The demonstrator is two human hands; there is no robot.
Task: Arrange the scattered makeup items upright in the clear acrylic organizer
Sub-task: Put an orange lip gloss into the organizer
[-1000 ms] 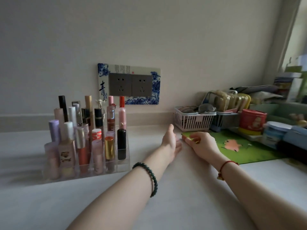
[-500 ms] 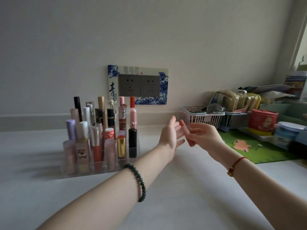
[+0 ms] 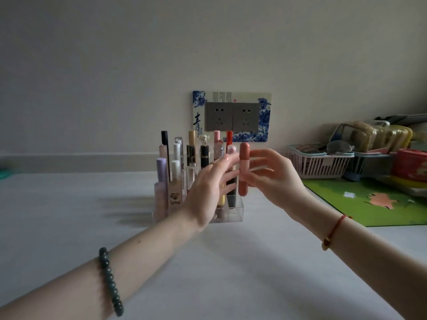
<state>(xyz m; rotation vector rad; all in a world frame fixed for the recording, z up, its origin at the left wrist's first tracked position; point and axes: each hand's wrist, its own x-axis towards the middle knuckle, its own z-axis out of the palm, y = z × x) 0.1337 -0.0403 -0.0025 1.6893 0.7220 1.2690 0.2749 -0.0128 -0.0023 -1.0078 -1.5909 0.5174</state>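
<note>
A coral-pink tube [image 3: 243, 168] stands upright in the air, pinched by the fingers of my right hand [image 3: 272, 179]. My left hand [image 3: 209, 188] is raised beside it with straight fingers whose tips touch the tube's left side. Right behind both hands sits the clear acrylic organizer [image 3: 238, 212] on the white table, packed with several upright lipsticks, tubes and small bottles. My left hand hides the organizer's front middle slots. The tube hangs over the organizer's right end.
A pink slatted basket [image 3: 318, 165] and a darker basket with packets stand at the back right. A green mat [image 3: 369, 204] lies on the table's right side, with a red tin [image 3: 411, 167] behind it. A wall socket plate [image 3: 232, 116] is behind the organizer.
Both hands rose from the table near the green mat and swung left to the organizer. My right hand now holds the coral tube upright; the view shifted left too.
</note>
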